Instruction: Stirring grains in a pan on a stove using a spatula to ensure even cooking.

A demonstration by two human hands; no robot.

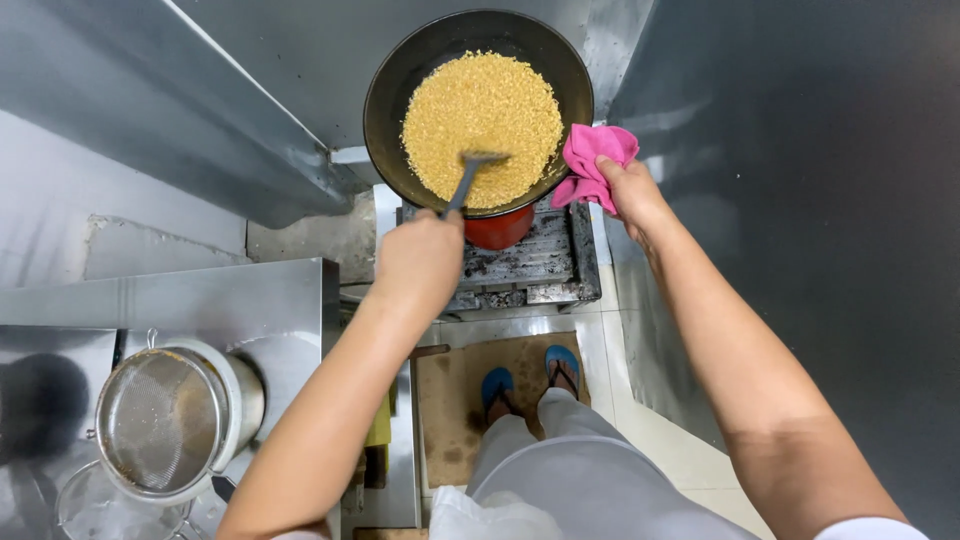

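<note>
Golden grains point(482, 128) are being stirred in the wok point(400, 90); the left hand point(418, 262) is clamped on the spatula point(470, 175). The wok's rim is apparently gripped through a pink cloth point(592, 160) by the right hand point(632, 198). Steady turning seems called for next.

We see grains point(482, 125) in the wok point(400, 80) on the burner point(530, 262); a strainer point(160, 420) sits left on the counter point(230, 300).

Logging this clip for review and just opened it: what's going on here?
A person stands at a burner, stirring golden grains in a dark wok. The left hand holds a spatula whose blade rests in the grains. The right hand steadies the wok's rim through a pink cloth. On the steel counter to the left sits a mesh strainer over a pot.
</note>
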